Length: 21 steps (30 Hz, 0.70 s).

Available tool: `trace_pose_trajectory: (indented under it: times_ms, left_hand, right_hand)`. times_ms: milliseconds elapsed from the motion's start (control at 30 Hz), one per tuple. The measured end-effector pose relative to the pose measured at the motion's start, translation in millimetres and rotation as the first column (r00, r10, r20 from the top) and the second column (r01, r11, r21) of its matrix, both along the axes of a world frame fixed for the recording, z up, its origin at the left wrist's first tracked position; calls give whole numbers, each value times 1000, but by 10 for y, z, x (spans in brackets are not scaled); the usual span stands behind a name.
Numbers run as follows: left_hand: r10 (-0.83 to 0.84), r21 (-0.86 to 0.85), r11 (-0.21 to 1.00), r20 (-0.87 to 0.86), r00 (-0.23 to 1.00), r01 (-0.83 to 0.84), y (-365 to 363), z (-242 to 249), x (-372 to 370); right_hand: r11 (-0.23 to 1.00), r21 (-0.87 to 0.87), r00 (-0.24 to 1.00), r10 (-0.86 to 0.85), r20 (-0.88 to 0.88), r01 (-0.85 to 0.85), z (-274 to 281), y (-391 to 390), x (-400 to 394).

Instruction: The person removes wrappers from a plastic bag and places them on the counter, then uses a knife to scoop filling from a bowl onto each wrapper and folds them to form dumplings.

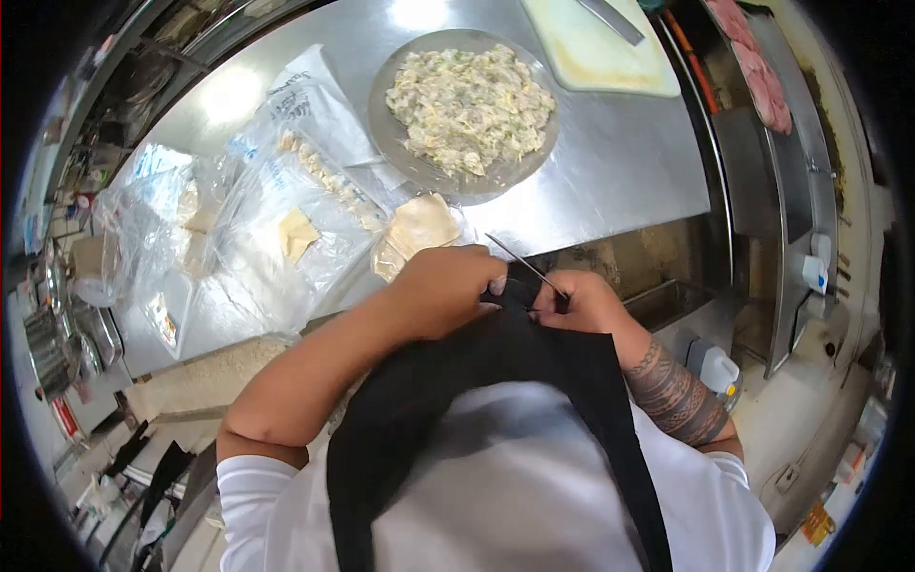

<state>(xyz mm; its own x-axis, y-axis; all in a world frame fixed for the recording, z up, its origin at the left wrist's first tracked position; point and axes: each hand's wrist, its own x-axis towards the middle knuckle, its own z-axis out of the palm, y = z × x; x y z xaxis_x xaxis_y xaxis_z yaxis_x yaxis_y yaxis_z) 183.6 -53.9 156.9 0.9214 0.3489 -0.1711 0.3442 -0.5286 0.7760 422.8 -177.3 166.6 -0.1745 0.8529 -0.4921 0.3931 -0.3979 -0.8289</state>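
Note:
My left hand (446,289) is closed on the black apron (515,343) at the front of my body, its fingertips pinching the dark cloth. Close beside it, my right hand (579,297) is curled around the end of a thin metal tool (516,255) with a narrow, blade-like shape. The tool points up and left toward the table edge, and its gripped end is mostly hidden by the fingers. Just beyond my left hand lies a stack of pale, square dough wrappers (419,226). A round metal tray (389,143) heaped with chopped, pale filling (467,105) stands farther back.
Clear plastic bags (257,238) cover the table's left side, with a row of small filled pieces (329,181) and a loose wrapper (297,234). A white cutting board (600,57) carries a metal blade (612,19). Pink meat (762,76) lies at far right.

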Motion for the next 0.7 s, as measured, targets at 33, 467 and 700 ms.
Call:
trace_pose_trajectory:
  times_ms: [33, 467, 700]
  left_hand:
    - [35, -182, 983, 14, 999, -32, 83, 47, -116]
    - [945, -599, -5, -263, 192, -800, -52, -625, -1562]
    - [935, -380, 237, -161, 317, -894, -379, -777, -1315]
  right_hand:
    - [999, -33, 994, 33, -106, -37, 16, 28, 83]
    - [970, 233, 985, 37, 167, -75, -394, 1089, 33]
    - [876, 344, 930, 254, 265, -337, -1307, 1169, -957]
